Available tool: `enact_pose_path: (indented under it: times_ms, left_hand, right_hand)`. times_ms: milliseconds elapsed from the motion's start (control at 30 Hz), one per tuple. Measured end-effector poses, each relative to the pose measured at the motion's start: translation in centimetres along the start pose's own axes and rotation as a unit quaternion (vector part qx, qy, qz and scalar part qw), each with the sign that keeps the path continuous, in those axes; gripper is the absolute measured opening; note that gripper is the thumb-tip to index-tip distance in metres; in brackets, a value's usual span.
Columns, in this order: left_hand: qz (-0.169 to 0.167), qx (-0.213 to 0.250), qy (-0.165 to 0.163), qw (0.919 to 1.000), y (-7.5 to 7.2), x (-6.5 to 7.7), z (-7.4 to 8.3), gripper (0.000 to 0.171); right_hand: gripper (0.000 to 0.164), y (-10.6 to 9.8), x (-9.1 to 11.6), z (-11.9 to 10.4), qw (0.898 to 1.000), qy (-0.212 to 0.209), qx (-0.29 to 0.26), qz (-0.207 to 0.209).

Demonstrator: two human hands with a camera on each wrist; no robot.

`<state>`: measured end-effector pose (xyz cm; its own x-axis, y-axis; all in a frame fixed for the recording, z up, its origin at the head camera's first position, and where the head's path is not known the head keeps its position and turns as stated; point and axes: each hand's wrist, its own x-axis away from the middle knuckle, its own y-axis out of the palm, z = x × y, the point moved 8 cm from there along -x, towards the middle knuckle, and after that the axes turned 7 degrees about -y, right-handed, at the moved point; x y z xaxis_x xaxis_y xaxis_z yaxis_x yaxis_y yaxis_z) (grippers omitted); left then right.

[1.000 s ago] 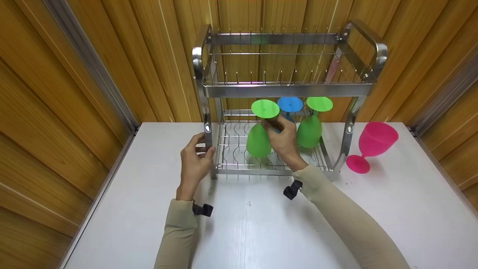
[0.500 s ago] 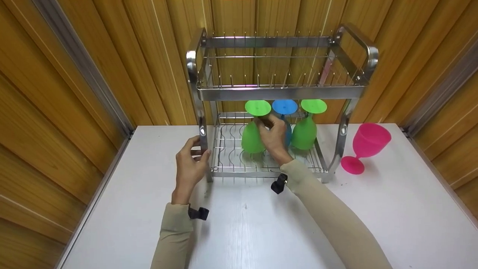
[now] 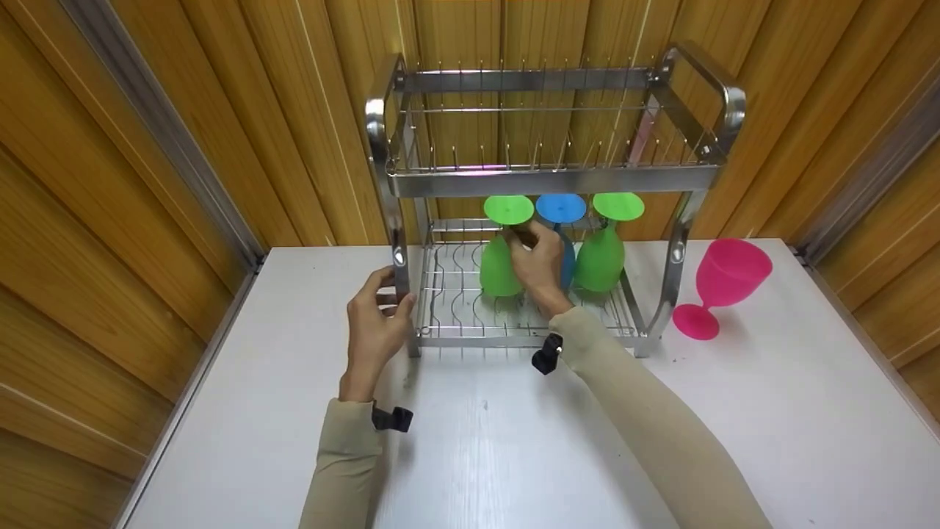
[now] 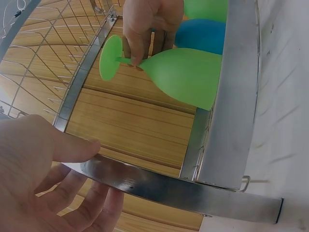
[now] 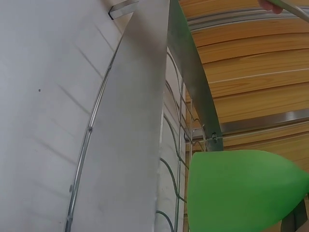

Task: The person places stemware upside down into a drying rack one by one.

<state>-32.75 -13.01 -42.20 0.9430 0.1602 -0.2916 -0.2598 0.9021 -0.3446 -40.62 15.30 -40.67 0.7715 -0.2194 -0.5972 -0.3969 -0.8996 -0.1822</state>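
Note:
In the head view my right hand [image 3: 540, 268] pinches the stem of a green plastic goblet [image 3: 499, 272], which is upside down on the rack's lower tier. The left wrist view shows the thumb and fingers on that stem, just under the round foot. Partly behind the hand is an upside-down blue goblet [image 3: 561, 209]; right of it stands another inverted green goblet [image 3: 601, 261]. My left hand [image 3: 374, 330] grips the left front post [image 4: 130, 179] of the metal dish rack [image 3: 554, 181], thumb on one side and fingers on the other.
A pink goblet [image 3: 733, 272] stands upright on the white table [image 3: 470, 441], right of the rack. The upper tier has upright wire prongs. Wood-panelled walls [image 3: 147, 220] close in the back and left side.
My right hand has moved the green goblet slightly back, so its foot now lines up with the other two. The left hand stays on the post; the head view has shifted slightly.

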Motion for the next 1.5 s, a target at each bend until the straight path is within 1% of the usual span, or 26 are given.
enact_pose_path:
  times_ms: [100, 333, 700, 833, 1100, 1300, 1500]
  left_hand:
    - [0.001, -0.002, 0.005, 1.0, 0.0, 0.0, 0.1, 0.046]
    - [-0.001, -0.006, 0.001, 1.0, 0.1, 0.0, 0.0, 0.047]
    - [-0.001, -0.003, 0.0, 1.0, 0.1, 0.1, 0.0, 0.047]
    - [-0.002, -0.002, 0.001, 1.0, 0.1, 0.0, 0.0, 0.046]
    - [-0.001, -0.007, 0.011, 0.9999, 0.1, 0.0, 0.2, 0.048]
    - [-0.003, -0.008, 0.002, 1.0, 0.2, 0.0, 0.1, 0.049]
    - [-0.006, -0.003, 0.001, 1.0, 0.2, 0.0, 0.0, 0.048]
  right_hand:
    - [0.015, -0.2, -0.1, 0.2, 1.0, -0.007, 0.004, 0.003]
    - [0.014, -0.5, -0.3, 0.4, 1.0, -0.019, 0.009, 0.005]
    - [0.017, -0.2, -0.5, 1.2, 0.999, 0.02, 0.039, -0.009]
    - [0.017, -0.2, -0.7, 1.2, 0.998, 0.023, 0.057, -0.014]
    - [0.017, 0.3, -0.8, 1.1, 0.999, 0.016, 0.039, -0.03]
    - [0.019, 0.4, -0.7, 1.1, 0.998, 0.028, 0.04, -0.043]
    - [0.017, 0.2, -0.6, 1.4, 0.998, 0.024, 0.05, -0.042]
